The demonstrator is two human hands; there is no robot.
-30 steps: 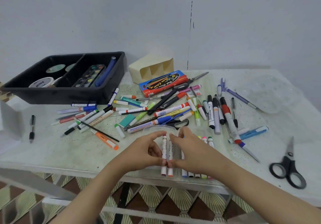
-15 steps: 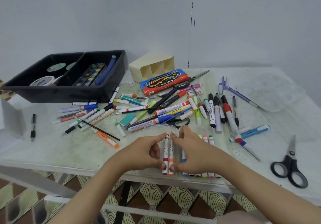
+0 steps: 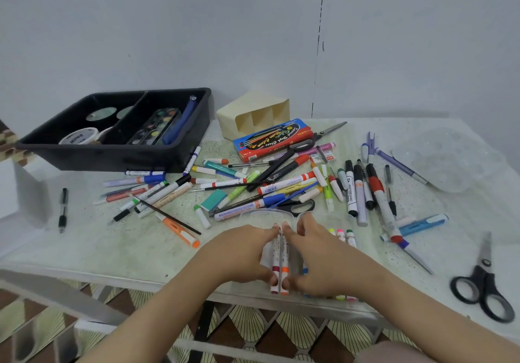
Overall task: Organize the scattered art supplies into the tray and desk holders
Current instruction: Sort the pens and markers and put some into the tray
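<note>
Left hand (image 3: 242, 253) and right hand (image 3: 318, 255) pinch two markers (image 3: 280, 261) together, long axes running toward the wall, coloured caps nearest.

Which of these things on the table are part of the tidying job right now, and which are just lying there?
In use now:
left hand
right hand
two markers pinched between them
clear case

Lying about for now:
black tray
cream holder
black scissors
crayon box
black pen

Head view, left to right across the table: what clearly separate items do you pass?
Black pen → black tray → cream desk holder → red paint box → clear palette → black-handled scissors.
</note>
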